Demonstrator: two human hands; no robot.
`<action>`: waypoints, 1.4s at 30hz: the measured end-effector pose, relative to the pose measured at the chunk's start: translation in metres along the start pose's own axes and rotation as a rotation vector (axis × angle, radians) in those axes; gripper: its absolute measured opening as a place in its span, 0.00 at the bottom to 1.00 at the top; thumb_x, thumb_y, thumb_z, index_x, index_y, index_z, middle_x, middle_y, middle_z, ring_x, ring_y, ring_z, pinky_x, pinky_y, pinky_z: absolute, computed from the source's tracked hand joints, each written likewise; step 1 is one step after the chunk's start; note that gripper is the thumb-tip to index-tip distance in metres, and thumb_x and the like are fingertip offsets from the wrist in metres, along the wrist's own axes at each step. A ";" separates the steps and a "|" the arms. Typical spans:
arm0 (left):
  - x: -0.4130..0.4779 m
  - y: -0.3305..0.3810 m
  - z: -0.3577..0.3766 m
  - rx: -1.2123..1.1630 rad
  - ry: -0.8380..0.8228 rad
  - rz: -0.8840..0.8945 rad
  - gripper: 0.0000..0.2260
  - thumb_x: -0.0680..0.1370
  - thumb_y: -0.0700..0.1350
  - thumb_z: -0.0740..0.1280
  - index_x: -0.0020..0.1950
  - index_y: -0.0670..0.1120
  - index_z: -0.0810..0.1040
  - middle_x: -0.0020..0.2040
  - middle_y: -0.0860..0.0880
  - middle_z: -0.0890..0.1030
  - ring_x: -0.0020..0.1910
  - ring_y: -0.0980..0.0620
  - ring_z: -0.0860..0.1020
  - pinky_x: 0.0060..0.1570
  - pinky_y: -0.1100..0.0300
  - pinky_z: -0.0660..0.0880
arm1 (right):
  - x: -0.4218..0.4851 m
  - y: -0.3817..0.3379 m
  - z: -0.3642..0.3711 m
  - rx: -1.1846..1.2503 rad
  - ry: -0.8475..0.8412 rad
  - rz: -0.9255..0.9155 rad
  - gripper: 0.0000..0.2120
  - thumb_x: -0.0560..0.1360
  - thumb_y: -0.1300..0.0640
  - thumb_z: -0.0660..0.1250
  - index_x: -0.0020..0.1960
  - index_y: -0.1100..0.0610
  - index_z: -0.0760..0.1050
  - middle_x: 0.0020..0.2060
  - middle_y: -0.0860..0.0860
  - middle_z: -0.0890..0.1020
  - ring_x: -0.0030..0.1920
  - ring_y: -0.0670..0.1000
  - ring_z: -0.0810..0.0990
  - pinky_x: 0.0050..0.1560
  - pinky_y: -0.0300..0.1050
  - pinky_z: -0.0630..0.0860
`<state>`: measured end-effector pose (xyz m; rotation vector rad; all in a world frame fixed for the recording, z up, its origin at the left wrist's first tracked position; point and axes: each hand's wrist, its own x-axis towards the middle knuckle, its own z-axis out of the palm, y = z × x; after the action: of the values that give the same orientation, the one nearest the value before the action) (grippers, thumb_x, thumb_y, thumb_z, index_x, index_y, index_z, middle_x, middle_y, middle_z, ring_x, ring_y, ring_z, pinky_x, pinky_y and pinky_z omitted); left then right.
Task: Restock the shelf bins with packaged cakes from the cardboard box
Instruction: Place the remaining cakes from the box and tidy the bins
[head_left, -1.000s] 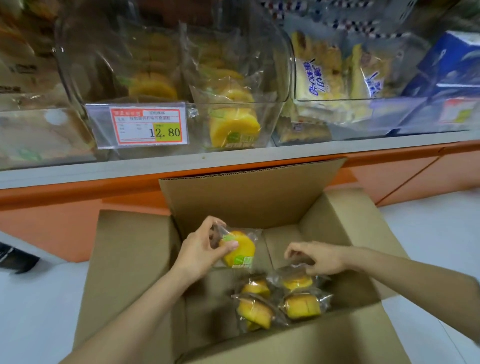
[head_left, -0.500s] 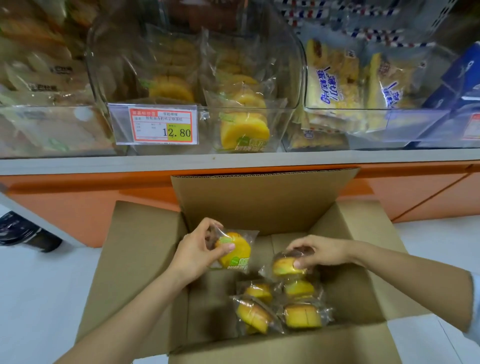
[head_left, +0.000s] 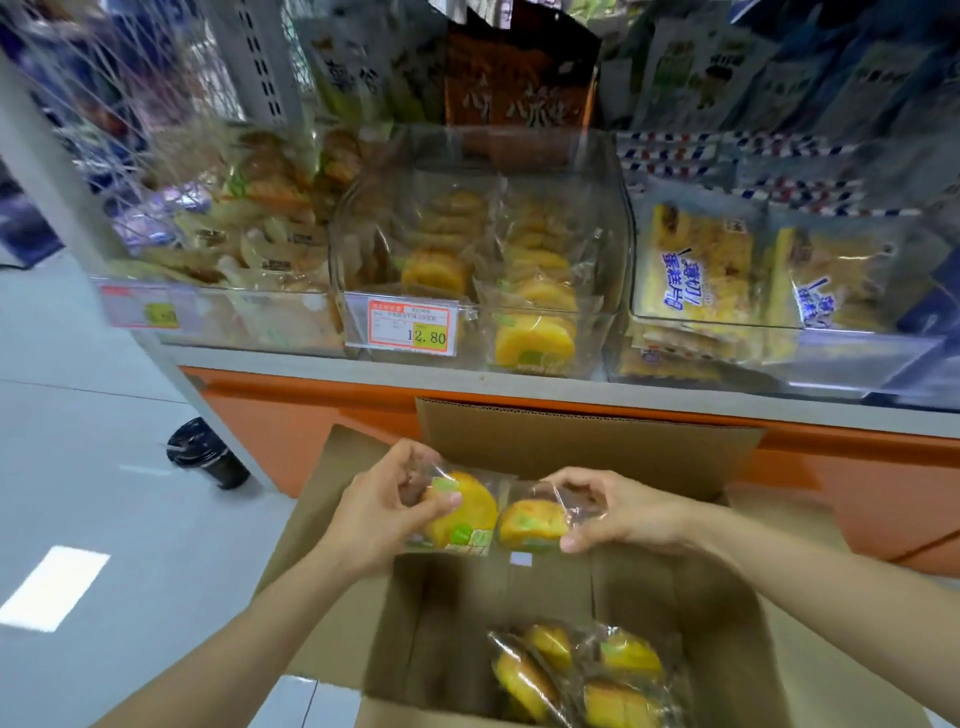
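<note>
My left hand (head_left: 382, 512) grips a clear-wrapped yellow cake (head_left: 465, 512) above the open cardboard box (head_left: 582, 447). My right hand (head_left: 618, 512) pinches a second wrapped cake (head_left: 530, 527) right beside the first one. Both packs hover over the box's far half, below the shelf. Several more wrapped cakes (head_left: 576, 675) lie at the box bottom, near right. Straight above, a clear shelf bin (head_left: 483, 249) with a 12.80 price tag (head_left: 410, 330) holds the same yellow cakes.
A bin of pale wrapped pastries (head_left: 234, 260) stands left of the cake bin, and a bin of sliced cake packs (head_left: 727, 275) stands to the right. An orange shelf base (head_left: 857, 483) runs behind the box. A dark bin (head_left: 208, 460) sits on the floor at left.
My right hand picked a cake out of the box and raised it next to the left hand's cake. Both hands rose, and the view tilted up toward the shelf.
</note>
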<state>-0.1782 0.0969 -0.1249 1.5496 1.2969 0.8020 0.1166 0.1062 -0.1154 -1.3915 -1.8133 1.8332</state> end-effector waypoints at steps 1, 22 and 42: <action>-0.006 0.010 -0.009 0.007 0.018 0.024 0.18 0.64 0.61 0.74 0.50 0.57 0.75 0.37 0.52 0.82 0.36 0.52 0.81 0.35 0.54 0.80 | 0.001 -0.010 0.003 -0.022 0.001 -0.022 0.28 0.66 0.54 0.78 0.64 0.47 0.73 0.60 0.48 0.78 0.60 0.47 0.78 0.65 0.48 0.73; 0.079 0.127 -0.173 -0.224 0.275 0.384 0.23 0.69 0.60 0.71 0.57 0.48 0.74 0.49 0.36 0.80 0.47 0.44 0.81 0.41 0.61 0.79 | 0.081 -0.260 -0.083 -0.147 0.893 -0.446 0.15 0.72 0.51 0.73 0.57 0.49 0.74 0.49 0.44 0.79 0.49 0.45 0.78 0.44 0.37 0.74; 0.111 0.139 -0.165 -0.318 0.230 0.325 0.20 0.72 0.58 0.72 0.58 0.50 0.73 0.48 0.45 0.83 0.47 0.45 0.82 0.41 0.60 0.79 | 0.172 -0.280 -0.129 -0.300 1.198 -0.341 0.35 0.72 0.47 0.72 0.72 0.58 0.61 0.68 0.56 0.71 0.67 0.56 0.71 0.62 0.45 0.68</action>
<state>-0.2516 0.2429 0.0544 1.4557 1.0232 1.3573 -0.0078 0.3764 0.0750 -1.5818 -1.4673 0.3243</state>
